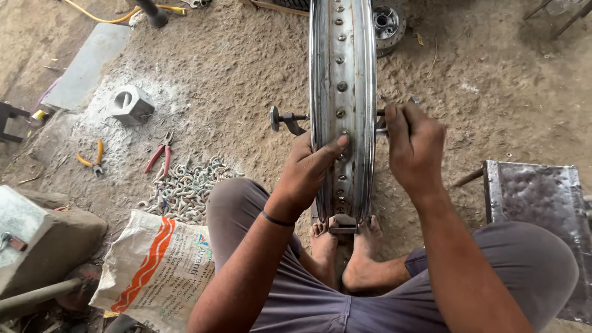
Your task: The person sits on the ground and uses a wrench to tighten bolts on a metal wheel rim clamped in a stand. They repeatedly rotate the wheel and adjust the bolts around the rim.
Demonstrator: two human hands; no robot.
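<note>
Lying at far left on the dirt floor — pliers beside a heap of metal links. Centre: chrome wheel rim standing upright on edge between the bare feet; left hand clasps its edge, thumb across the inner face. Right hand — fingers curled closed around the axle rod beside the rim.

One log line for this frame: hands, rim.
left hand: grips rim | right hand: on axle end | rim: upright, between feet
</note>
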